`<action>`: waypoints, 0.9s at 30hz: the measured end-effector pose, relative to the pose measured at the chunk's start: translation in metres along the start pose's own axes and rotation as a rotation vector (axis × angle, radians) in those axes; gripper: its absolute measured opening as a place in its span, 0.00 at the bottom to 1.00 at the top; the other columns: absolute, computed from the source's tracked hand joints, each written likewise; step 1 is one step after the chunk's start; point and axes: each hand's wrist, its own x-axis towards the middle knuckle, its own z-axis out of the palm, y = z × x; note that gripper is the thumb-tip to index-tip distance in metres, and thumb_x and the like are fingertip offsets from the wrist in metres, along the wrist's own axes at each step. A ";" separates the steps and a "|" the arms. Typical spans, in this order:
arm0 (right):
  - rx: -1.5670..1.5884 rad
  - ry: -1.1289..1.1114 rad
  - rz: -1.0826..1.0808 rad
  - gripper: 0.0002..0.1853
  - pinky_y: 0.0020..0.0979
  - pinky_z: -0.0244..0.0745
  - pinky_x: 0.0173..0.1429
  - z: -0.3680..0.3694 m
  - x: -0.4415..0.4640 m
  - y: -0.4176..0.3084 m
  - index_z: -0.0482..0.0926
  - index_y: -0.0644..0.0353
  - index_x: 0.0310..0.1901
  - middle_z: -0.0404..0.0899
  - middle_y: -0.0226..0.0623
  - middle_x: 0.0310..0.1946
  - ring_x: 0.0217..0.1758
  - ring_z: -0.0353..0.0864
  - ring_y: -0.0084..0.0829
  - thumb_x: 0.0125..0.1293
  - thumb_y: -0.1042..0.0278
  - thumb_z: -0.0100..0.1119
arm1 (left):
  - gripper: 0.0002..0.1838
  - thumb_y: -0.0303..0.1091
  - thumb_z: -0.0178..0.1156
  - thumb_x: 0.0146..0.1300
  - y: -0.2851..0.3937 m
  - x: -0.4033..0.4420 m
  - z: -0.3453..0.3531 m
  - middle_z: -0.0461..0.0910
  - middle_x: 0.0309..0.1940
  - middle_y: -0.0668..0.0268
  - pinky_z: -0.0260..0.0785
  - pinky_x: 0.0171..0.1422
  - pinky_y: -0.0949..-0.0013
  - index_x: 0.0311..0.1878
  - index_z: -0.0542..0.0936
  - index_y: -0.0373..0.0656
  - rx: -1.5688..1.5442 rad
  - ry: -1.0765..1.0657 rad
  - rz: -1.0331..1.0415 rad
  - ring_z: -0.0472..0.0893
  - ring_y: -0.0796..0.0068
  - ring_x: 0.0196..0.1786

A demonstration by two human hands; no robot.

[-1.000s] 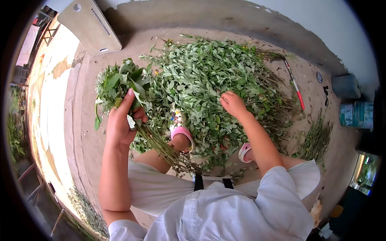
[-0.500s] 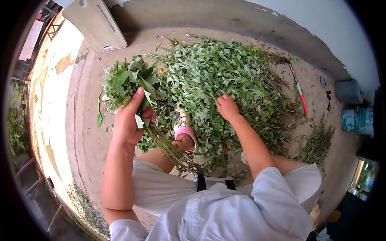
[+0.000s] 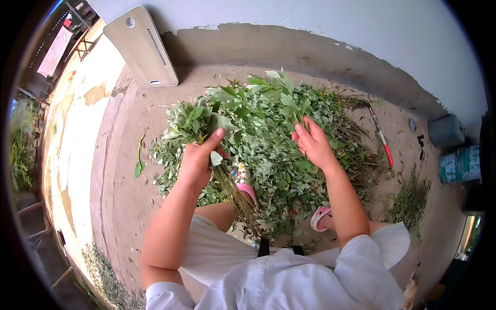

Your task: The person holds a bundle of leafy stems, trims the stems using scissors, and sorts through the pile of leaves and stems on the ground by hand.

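Observation:
My left hand (image 3: 200,160) is wrapped round a bunch of leafy stems (image 3: 194,121), its leaves up and to the left and its bare stalks hanging toward my lap. On the right, my right hand (image 3: 312,140) pinches a leafy sprig (image 3: 289,103) between thumb and fingers, raised over the pile. Beneath both hands a broad pile of green cut plants (image 3: 274,150) covers the floor, its brown stalks pointing right. My feet, in pink and white clogs (image 3: 320,218), rest at the near edge of the pile.
A wooden board (image 3: 142,49) leans by the wall at the back left. A red and white handled tool (image 3: 381,135) lies right of the pile, near a smaller heap of stems (image 3: 409,201). Blue-green containers (image 3: 460,164) stand at the far right. One loose sprig (image 3: 139,157) lies left.
My left hand and its bunch have moved right, leaving a loose sprig on the floor. My right hand has lifted with a leafy sprig. The view has tilted up.

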 end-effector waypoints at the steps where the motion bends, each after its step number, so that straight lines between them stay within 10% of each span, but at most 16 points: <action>1: 0.068 -0.041 -0.018 0.09 0.17 0.56 0.21 0.005 -0.004 -0.009 0.67 0.58 0.39 0.68 0.24 0.23 0.17 0.58 0.12 0.66 0.62 0.42 | 0.13 0.39 0.61 0.54 -0.002 -0.001 0.005 0.70 0.19 0.69 0.70 0.30 0.70 0.35 0.74 0.40 -0.019 0.013 0.042 0.70 0.78 0.21; 7: -0.176 -0.171 -0.190 0.17 0.18 0.58 0.22 0.044 -0.024 -0.031 0.59 0.55 0.58 0.67 0.29 0.27 0.17 0.58 0.14 0.68 0.66 0.36 | 0.13 0.40 0.60 0.54 -0.006 -0.001 0.019 0.63 0.16 0.71 0.67 0.32 0.70 0.30 0.72 0.41 -0.172 -0.055 0.103 0.61 0.78 0.19; 8: -0.269 -0.167 -0.169 0.18 0.31 0.68 0.39 0.048 -0.028 -0.037 0.62 0.61 0.55 0.72 0.36 0.28 0.31 0.72 0.30 0.67 0.63 0.38 | 0.12 0.40 0.60 0.55 -0.003 -0.002 0.021 0.63 0.16 0.71 0.66 0.31 0.71 0.30 0.71 0.42 -0.217 -0.091 0.096 0.61 0.78 0.19; 16: -0.472 -0.086 -0.117 0.15 0.40 0.68 0.39 0.074 -0.022 -0.044 0.66 0.61 0.49 0.75 0.48 0.31 0.34 0.74 0.48 0.65 0.61 0.42 | 0.10 0.36 0.57 0.57 0.003 -0.011 0.033 0.64 0.16 0.70 0.61 0.28 0.74 0.30 0.72 0.40 -0.117 -0.227 0.191 0.63 0.78 0.20; 21: -0.669 0.212 -0.792 0.10 0.41 0.68 0.42 0.081 -0.021 -0.045 0.69 0.65 0.39 0.73 0.44 0.27 0.31 0.72 0.49 0.61 0.69 0.45 | 0.08 0.31 0.59 0.54 0.007 -0.023 0.030 0.72 0.20 0.66 0.62 0.28 0.73 0.31 0.75 0.36 -0.065 -0.215 0.123 0.71 0.76 0.23; 24: -0.213 -0.010 -0.222 0.10 0.41 0.68 0.42 0.079 -0.022 -0.044 0.69 0.67 0.39 0.72 0.44 0.26 0.31 0.72 0.48 0.59 0.70 0.45 | 0.09 0.32 0.60 0.53 0.002 -0.010 0.016 0.74 0.22 0.65 0.62 0.28 0.74 0.31 0.75 0.35 -0.022 -0.275 0.153 0.72 0.76 0.24; 27: -0.479 -0.050 -0.373 0.10 0.42 0.68 0.38 0.078 -0.022 -0.057 0.69 0.69 0.35 0.72 0.46 0.26 0.31 0.73 0.47 0.58 0.69 0.44 | 0.08 0.32 0.59 0.53 0.007 -0.015 0.010 0.73 0.21 0.66 0.61 0.28 0.74 0.30 0.75 0.38 0.139 -0.310 0.170 0.71 0.77 0.23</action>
